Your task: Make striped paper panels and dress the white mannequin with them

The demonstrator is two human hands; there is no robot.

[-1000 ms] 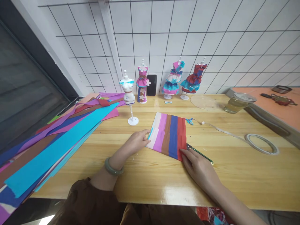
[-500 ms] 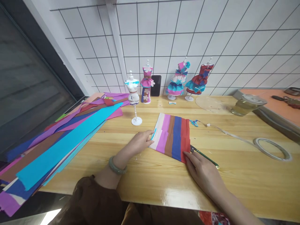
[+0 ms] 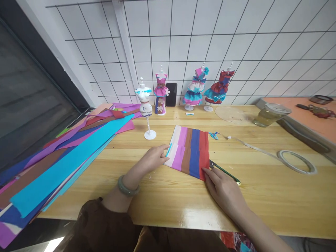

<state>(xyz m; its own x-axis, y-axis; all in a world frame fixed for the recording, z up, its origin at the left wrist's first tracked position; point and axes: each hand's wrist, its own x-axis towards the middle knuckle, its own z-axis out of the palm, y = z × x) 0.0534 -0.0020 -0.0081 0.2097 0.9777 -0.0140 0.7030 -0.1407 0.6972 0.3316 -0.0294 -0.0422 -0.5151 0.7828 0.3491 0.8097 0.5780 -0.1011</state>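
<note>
A striped sheet of crepe paper (image 3: pixel 186 150) lies on the wooden table, in bands of white, purple, brown, blue and red, with a small turquoise strip (image 3: pixel 168 149) at its white edge. My left hand (image 3: pixel 154 158) grips that white edge between thumb and fingers. At the near red corner, the fingers of my right hand (image 3: pixel 223 183) are closed on the paper. A tool with a dark, slim body and green handle (image 3: pixel 227 173) lies beside the red edge, partly hidden by my right hand.
A bare white mini mannequin (image 3: pixel 147 108) stands behind the sheet; several dressed ones line the wall near a phone (image 3: pixel 171 94). Crepe strips (image 3: pixel 70 140) pile up at left. On the right are a tape roll (image 3: pixel 296 162), a lidded cup (image 3: pixel 271 114) and a small bow (image 3: pixel 214 135).
The view has shifted slightly, so everything sits a little further left. Both hands stay at the same edges of the striped paper, with no clear movement.
</note>
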